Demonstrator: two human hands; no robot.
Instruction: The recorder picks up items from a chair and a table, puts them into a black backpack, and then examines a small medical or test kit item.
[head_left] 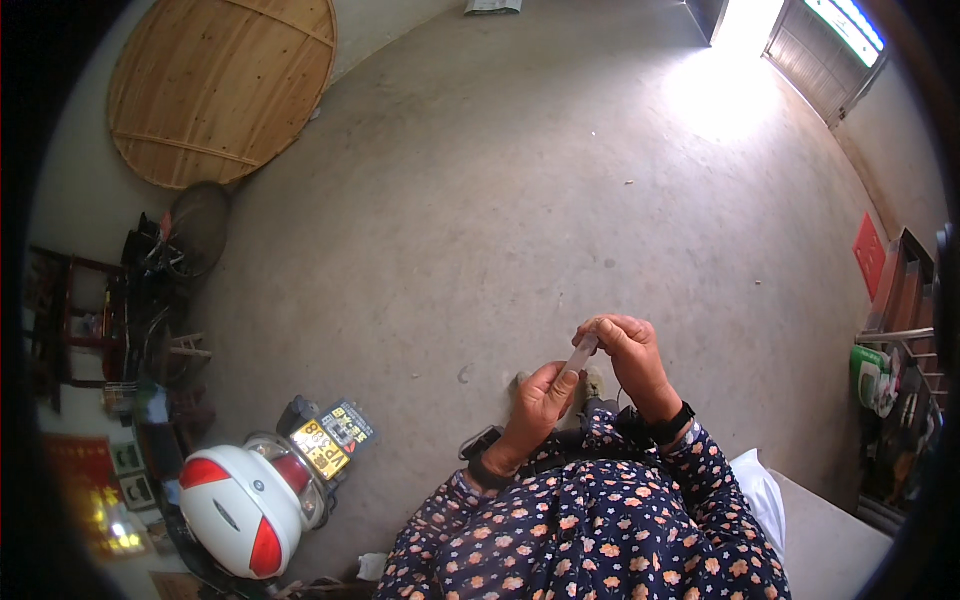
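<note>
In front of my body, both hands hold a narrow, pale, translucent strip (581,353); its exact kind I cannot make out. My left hand (541,402) grips its lower end, thumb lying along it. At the upper end, the fingertips and thumb of my right hand (636,357) pinch it. The strip slants up to the right between the two hands. Dark bands circle both my wrists, and my sleeves are dark with a flower print. Part of my shoes (595,380) shows below the hands.
Concrete floor (450,230) stretches ahead. A white scooter box (235,510) with red reflectors stands at lower left. A round wooden board (225,85) leans on the left wall, near dark furniture (95,320). On the right are a red sheet (869,256) and a green-white package (874,380).
</note>
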